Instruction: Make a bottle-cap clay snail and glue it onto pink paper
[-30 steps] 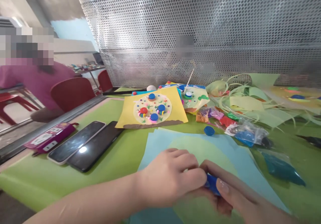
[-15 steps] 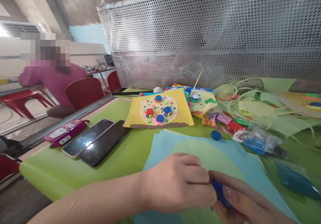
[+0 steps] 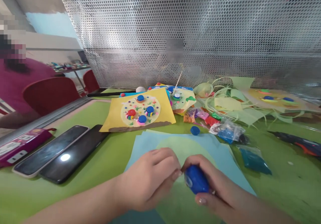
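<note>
My right hand (image 3: 213, 183) is closed around a shiny blue lump (image 3: 197, 179) that looks like modelling clay, with a pale round mark on one side. Just to its left, my left hand (image 3: 155, 177) has its fingers curled in a pinch; anything between them is hidden. Both hands are over a blue sheet of paper (image 3: 140, 147) bearing a pale green circle (image 3: 180, 147). A blue bottle cap (image 3: 195, 130) lies beyond the sheet's far edge. Behind, a yellow card (image 3: 112, 113) carries blue and red caps and small coloured decorations.
Two phones (image 3: 72, 157) and a purple box (image 3: 27, 147) lie left. Bagged clay (image 3: 227, 132), a teal packet (image 3: 254, 160) and a dark glue gun (image 3: 298, 140) are right. Paper scraps (image 3: 230, 103) lie before a perforated metal screen (image 3: 150, 33). A person in pink (image 3: 25, 76) sits far left.
My hands have drawn slightly apart, and the blue lump now shows more fully in my right hand. The view has turned right, bringing the glue gun into sight.
</note>
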### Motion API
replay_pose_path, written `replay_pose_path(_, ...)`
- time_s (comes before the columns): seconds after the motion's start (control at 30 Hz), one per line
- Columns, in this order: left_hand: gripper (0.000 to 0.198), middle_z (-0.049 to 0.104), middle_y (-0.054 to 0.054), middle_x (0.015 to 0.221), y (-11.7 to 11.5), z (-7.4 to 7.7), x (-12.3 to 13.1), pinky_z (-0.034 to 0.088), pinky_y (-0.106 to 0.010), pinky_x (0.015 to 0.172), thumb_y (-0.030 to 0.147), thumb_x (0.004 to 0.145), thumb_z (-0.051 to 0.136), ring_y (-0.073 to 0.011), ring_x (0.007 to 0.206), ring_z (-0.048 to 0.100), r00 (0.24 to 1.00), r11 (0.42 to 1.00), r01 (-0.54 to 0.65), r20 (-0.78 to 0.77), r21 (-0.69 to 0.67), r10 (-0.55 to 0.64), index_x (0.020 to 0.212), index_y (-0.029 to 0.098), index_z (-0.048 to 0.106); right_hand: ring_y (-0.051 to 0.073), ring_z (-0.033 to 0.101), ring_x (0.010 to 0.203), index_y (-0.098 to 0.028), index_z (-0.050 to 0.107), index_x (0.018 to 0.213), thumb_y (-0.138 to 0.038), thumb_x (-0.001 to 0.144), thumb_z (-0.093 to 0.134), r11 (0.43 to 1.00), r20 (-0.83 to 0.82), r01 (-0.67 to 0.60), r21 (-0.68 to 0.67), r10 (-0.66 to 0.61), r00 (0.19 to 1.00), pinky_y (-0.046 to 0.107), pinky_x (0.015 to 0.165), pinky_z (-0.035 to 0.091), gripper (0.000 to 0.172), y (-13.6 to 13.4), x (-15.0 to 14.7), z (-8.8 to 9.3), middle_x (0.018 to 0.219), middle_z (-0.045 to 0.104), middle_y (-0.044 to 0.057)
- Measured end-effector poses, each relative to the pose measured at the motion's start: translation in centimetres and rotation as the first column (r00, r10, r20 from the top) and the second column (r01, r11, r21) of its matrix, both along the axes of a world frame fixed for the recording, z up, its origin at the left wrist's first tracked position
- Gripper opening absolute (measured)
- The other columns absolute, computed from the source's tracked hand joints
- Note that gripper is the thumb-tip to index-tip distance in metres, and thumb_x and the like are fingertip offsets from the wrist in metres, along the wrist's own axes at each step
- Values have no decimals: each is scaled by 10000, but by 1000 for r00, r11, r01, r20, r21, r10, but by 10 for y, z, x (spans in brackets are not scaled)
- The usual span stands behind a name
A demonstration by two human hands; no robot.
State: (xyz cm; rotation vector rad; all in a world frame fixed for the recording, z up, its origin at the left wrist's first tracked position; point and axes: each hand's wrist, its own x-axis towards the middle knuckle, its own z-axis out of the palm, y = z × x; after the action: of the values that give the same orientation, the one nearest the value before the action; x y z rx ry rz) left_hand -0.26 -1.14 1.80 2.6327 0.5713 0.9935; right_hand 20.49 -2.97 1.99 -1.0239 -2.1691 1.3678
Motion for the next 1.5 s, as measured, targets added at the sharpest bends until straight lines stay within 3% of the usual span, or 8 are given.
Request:
replay_pose_path(0.27,334,523,-35,734,-4,0,3,446,-216,556,457,925,305,-119,621,465,1000,979,-23,-3,-202,23,868,162,452,191,580,967,-252,368,1098,-281,873,489,945,-23,49,323,-43,999,289,761,504,257,1,2,-22,1087,584,75)
replay_pose_path(0.43,149,551,-40,773,-6,-1,3,473,-199,591,304,924,391,-117,662,511,1000,992,1,-17,-129,-3,932,168,452,150,604,908,-272,313,1153,-289,837,575,982,-128,80,171,-59,990,256,768,507,411,3,0,-22,1062,602,37)
replay_pose_path(0.53,136,563,-52,786,-6,0,3,488,-222,595,297,911,424,-128,674,523,1000,997,-13,-10,-82,12,936,168,456,137,607,841,-264,395,1070,-288,828,594,998,-118,40,42,-35,992,243,742,505,314,3,0,-12,959,612,3)
replay_pose_path(0.67,123,579,-62,773,-5,-1,3,494,-250,615,241,873,499,-148,702,535,999,1000,-27,24,14,27,952,147,484,125,582,824,-261,436,1036,-306,872,529,989,-194,21,148,8,981,227,727,497,194,5,1,-9,937,582,0)
replay_pose_path(1.0,279,578,-105,762,-7,1,2,497,-296,587,288,918,375,-171,671,546,994,990,47,91,134,-60,1012,79,535,108,586,795,-247,446,1133,-190,832,588,762,-215,99,640,54,975,170,718,493,338,3,10,-20,925,583,7)
replay_pose_path(1.17,198,579,-102,731,-8,3,2,500,-299,564,204,884,450,-164,642,548,995,966,-26,95,256,1,912,72,594,103,603,763,-214,547,977,-206,818,610,750,-130,104,654,-24,991,143,660,498,171,-3,10,-22,851,614,2)
replay_pose_path(1.33,123,573,-69,641,-10,6,3,487,-276,497,140,819,507,-146,571,504,997,936,-45,79,349,19,786,93,615,116,604,794,-217,473,1094,-235,858,557,735,-153,120,668,-22,988,169,669,503,251,-3,7,-25,884,608,15)
replay_pose_path(1.5,95,543,-43,554,-12,5,8,450,-256,434,65,763,489,-123,494,433,995,953,-73,81,295,51,743,106,572,102,532,604,-222,483,949,-306,932,407,684,-29,30,729,-14,999,192,538,444,114,1,3,-19,724,547,-18)
